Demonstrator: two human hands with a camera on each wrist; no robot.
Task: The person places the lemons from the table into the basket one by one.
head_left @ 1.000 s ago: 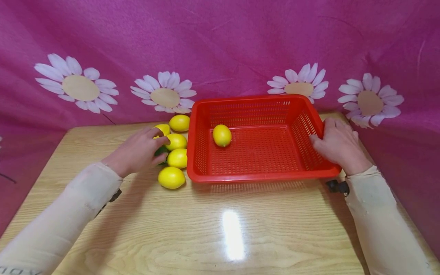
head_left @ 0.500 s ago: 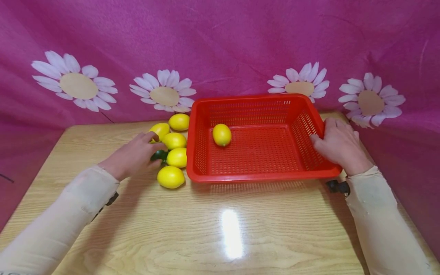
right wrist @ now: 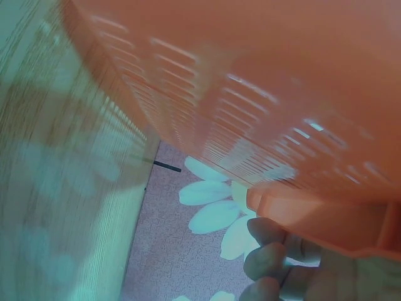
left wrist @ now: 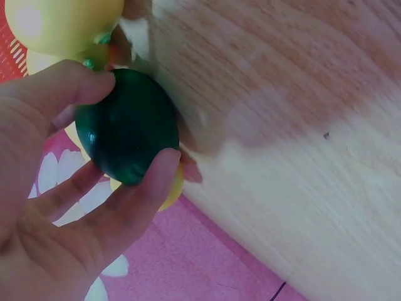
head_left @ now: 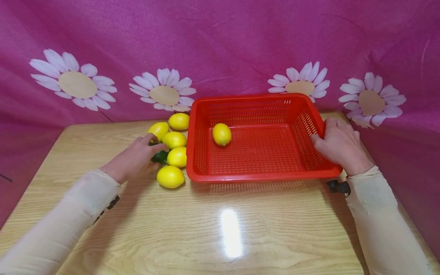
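Left hand (head_left: pixel 135 158) at the table's left: its fingers are bent about a dark green oval fruit (left wrist: pixel 128 128), pinching it with fingertips on opposite sides, as the left wrist view shows. The fruit lies at the near-left edge of a cluster of yellow lemons. From where I stand, five of these are visible on the wooden table (head_left: pixel 172 233): a rear lemon (head_left: pixel 179 121) beside the basket, an outer lemon (head_left: pixel 158 130) just beyond the fingers, two middle lemons (head_left: pixel 174 140) one in front of the other, and a front lemon (head_left: pixel 170 177) nearest the person. The middle pair and the left wall of the red basket (head_left: pixel 264 177) stand between the green fruit and the basket's interior; whether the nearer of the pair touches that wall I cannot tell. Inside, one lemon (head_left: pixel 221 134) rests toward the left on the perforated floor.

Right hand (head_left: pixel 340 147) at the opposite end: it grips the basket's right rim, thumb over the inner side, fingers outside beneath the edge. Behind the table hangs a magenta cloth (head_left: pixel 227 46) printed with white daisies (head_left: pixel 77 84); the basket's rear rim overlaps one flower in the head view.
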